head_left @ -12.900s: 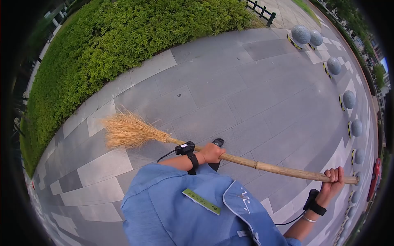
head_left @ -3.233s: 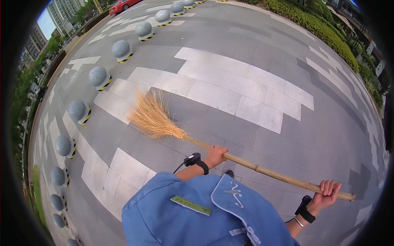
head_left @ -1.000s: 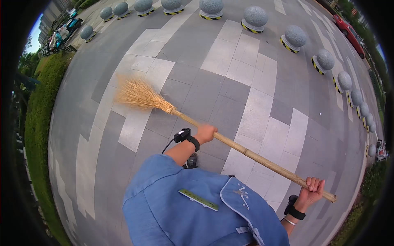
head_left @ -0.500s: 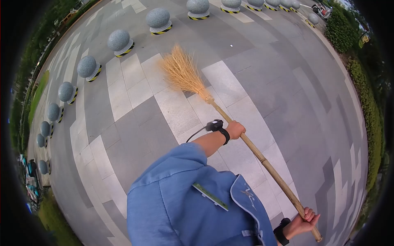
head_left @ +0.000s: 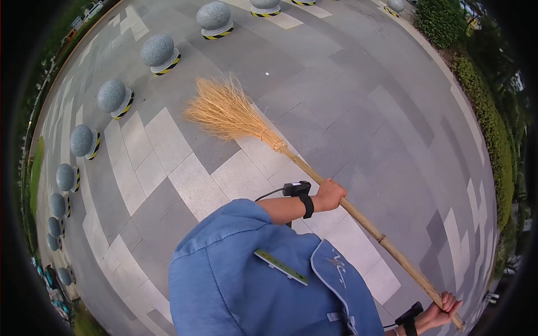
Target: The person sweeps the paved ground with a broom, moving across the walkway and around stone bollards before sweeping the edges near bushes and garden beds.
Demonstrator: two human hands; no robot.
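A long-handled broom (head_left: 230, 115) with straw-coloured bristles slants across the view, its bristle head over the paving at upper left. My left hand (head_left: 330, 194) is closed round the middle of its bamboo handle. Lower right, near the handle's end, my right hand (head_left: 441, 313) also wraps the bamboo. Both wrists wear black straps with a small device. A small white scrap (head_left: 267, 73) lies on the ground beyond the bristles, to their right.
Grey stone ball bollards (head_left: 157, 50) with yellow-and-black striped bases curve round the left and far side. Grey and white paving (head_left: 358, 134) spreads underfoot. A hedge (head_left: 479, 106) borders the right. Parked scooters (head_left: 54, 288) show at the lower left edge.
The broom head has swung left and slightly down in view, and both hands have shifted right and down, still gripping the handle. The view has turned, with bollards and white scrap shifting left.
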